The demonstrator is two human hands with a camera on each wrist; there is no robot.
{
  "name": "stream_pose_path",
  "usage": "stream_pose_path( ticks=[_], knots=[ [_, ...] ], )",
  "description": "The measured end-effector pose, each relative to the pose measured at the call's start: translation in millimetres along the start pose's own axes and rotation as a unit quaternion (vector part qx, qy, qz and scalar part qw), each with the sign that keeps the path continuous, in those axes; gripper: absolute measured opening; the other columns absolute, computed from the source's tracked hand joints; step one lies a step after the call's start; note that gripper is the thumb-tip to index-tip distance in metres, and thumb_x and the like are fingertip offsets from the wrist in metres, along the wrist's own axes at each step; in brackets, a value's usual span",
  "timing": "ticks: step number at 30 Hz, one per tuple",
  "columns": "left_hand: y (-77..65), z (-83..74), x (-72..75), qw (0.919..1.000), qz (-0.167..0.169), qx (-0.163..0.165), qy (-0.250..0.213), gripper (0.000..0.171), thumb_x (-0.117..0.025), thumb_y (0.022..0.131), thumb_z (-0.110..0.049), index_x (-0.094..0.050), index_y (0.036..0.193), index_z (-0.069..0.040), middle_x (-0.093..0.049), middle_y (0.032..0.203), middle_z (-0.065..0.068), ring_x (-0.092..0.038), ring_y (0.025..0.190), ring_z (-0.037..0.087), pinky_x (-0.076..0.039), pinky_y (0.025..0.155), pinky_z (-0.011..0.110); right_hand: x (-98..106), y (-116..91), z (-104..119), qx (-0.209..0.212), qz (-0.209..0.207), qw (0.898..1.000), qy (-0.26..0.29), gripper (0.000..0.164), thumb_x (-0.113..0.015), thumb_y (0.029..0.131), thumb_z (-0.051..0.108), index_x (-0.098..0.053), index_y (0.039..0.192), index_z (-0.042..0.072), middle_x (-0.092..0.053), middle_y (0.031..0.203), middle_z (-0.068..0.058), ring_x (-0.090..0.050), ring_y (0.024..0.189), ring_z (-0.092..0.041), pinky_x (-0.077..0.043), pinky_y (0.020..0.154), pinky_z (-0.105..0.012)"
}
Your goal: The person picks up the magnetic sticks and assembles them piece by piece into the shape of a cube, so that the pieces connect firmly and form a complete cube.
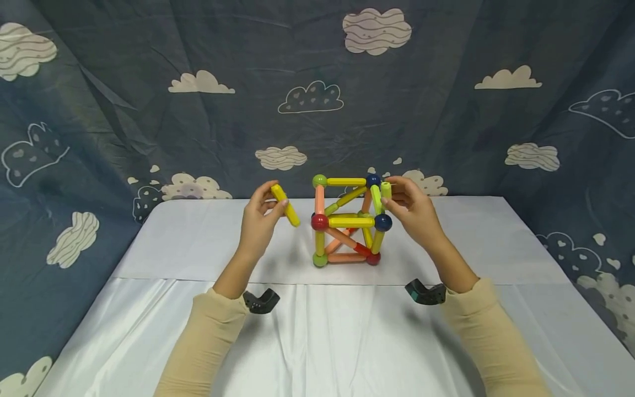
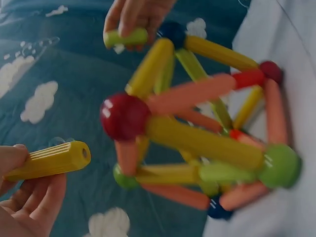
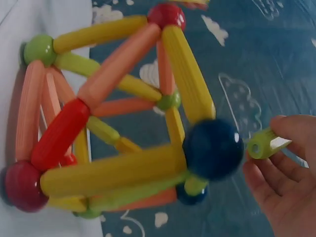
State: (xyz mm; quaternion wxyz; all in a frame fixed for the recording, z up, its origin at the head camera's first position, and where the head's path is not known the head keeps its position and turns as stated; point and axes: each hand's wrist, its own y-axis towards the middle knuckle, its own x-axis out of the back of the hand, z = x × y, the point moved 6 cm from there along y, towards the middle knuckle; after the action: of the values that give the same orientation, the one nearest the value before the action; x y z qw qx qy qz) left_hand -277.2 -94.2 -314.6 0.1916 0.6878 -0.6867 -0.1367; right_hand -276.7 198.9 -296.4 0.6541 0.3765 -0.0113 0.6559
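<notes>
A cube-like frame of magnetic rods and balls [image 1: 351, 222] stands on the white table, with yellow, green, orange and red rods between its balls. To its left, my left hand [image 1: 260, 218] pinches a yellow magnetic rod [image 2: 54, 160] between thumb and fingers, apart from the frame. On the other side, my right hand [image 1: 414, 212] holds a light green magnetic rod [image 3: 264, 144] by its sides. That rod is close beside the front blue ball [image 3: 213, 149] at the upper right; whether they touch I cannot tell. A red ball [image 2: 125, 117] forms the frame's front upper left corner.
The white cloth-covered table [image 1: 317, 331] spreads around the frame. A dark blue curtain with cloud prints [image 1: 297, 55] hangs close behind it. Black wrist cameras [image 1: 261, 301] sit by both cuffs.
</notes>
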Motion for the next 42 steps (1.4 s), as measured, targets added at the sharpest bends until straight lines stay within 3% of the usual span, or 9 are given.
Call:
stream_pose_path(
  ticks=[4, 11, 15, 22, 28, 33, 38, 42],
  knots=[
    [14.7, -15.4, -17.0, 0.9990, 0.016, -0.014, -0.039, 0.044, -0.060, 0.086, -0.009, -0.044, 0.127, -0.007, -0.054, 0.105, 0.015, -0.055, 0.091, 0.023, -0.050, 0.074, 0.030, -12, 2, 6, -0.014, 0.045, 0.998, -0.046, 0.041, -0.061, 0.087, 0.014, -0.047, 0.124, 0.005, -0.054, 0.104, -0.010, -0.053, 0.094, -0.021, -0.045, 0.085, -0.036],
    [21.6, -38.8, -48.8, 0.9926, 0.054, -0.005, -0.108, 0.041, -0.053, 0.088, 0.002, -0.039, 0.127, 0.003, -0.052, 0.107, 0.024, -0.056, 0.094, 0.028, -0.049, 0.078, 0.035, -22, 4, 6, -0.018, 0.097, 0.992, -0.075, 0.044, -0.063, 0.084, 0.011, -0.049, 0.125, 0.007, -0.056, 0.099, -0.010, -0.053, 0.086, -0.022, -0.046, 0.079, -0.039],
    [28.1, -39.1, -66.2, 0.9852, 0.073, 0.011, -0.154, 0.041, -0.052, 0.089, 0.002, -0.037, 0.127, 0.002, -0.051, 0.111, 0.023, -0.056, 0.099, 0.030, -0.047, 0.081, 0.038, -28, 6, 11, -0.006, 0.125, 0.988, -0.089, 0.043, -0.064, 0.084, 0.013, -0.051, 0.124, 0.008, -0.057, 0.102, -0.007, -0.053, 0.085, -0.021, -0.046, 0.076, -0.038],
    [32.8, -34.5, -87.3, 0.9732, 0.066, 0.045, -0.216, 0.038, -0.050, 0.089, 0.003, -0.036, 0.125, 0.002, -0.052, 0.110, 0.020, -0.058, 0.093, 0.027, -0.046, 0.082, 0.041, -32, 6, 12, -0.011, 0.142, 0.985, -0.099, 0.042, -0.065, 0.083, 0.014, -0.053, 0.123, 0.010, -0.057, 0.100, -0.006, -0.053, 0.082, -0.020, -0.048, 0.071, -0.034],
    [32.4, -33.3, -94.5, 0.9756, 0.067, 0.050, -0.203, 0.039, -0.049, 0.090, 0.001, -0.036, 0.127, 0.000, -0.051, 0.111, 0.019, -0.057, 0.095, 0.028, -0.047, 0.081, 0.039, -32, 7, 13, 0.001, 0.137, 0.986, -0.091, 0.043, -0.065, 0.083, 0.012, -0.052, 0.123, 0.007, -0.058, 0.103, -0.008, -0.055, 0.083, -0.020, -0.047, 0.073, -0.036],
    [37.8, -25.1, -93.7, 0.9820, 0.081, 0.034, -0.167, 0.045, -0.045, 0.093, -0.005, -0.033, 0.136, -0.009, -0.047, 0.112, 0.017, -0.058, 0.095, 0.032, -0.049, 0.078, 0.037, -33, 6, 13, 0.007, 0.130, 0.988, -0.089, 0.041, -0.064, 0.083, 0.013, -0.053, 0.123, 0.009, -0.057, 0.102, -0.008, -0.053, 0.083, -0.020, -0.047, 0.074, -0.036],
    [39.3, -15.6, -92.1, 0.9873, 0.123, 0.038, -0.093, 0.040, -0.048, 0.094, -0.017, -0.038, 0.132, -0.009, -0.052, 0.110, 0.013, -0.057, 0.069, 0.022, -0.049, 0.054, 0.026, -33, 5, 12, 0.014, 0.123, 0.989, -0.079, 0.040, -0.064, 0.083, 0.012, -0.053, 0.121, 0.007, -0.056, 0.101, -0.008, -0.053, 0.083, -0.021, -0.045, 0.074, -0.037],
    [38.4, -9.7, -89.4, 0.9864, 0.142, 0.064, -0.053, 0.030, -0.061, 0.087, -0.018, -0.054, 0.112, -0.003, -0.057, 0.089, 0.010, -0.045, 0.052, 0.017, -0.038, 0.044, 0.023, -32, 5, 10, 0.011, 0.121, 0.990, -0.077, 0.039, -0.064, 0.084, 0.011, -0.053, 0.121, 0.007, -0.057, 0.104, -0.008, -0.052, 0.084, -0.021, -0.045, 0.075, -0.036]
  ],
)
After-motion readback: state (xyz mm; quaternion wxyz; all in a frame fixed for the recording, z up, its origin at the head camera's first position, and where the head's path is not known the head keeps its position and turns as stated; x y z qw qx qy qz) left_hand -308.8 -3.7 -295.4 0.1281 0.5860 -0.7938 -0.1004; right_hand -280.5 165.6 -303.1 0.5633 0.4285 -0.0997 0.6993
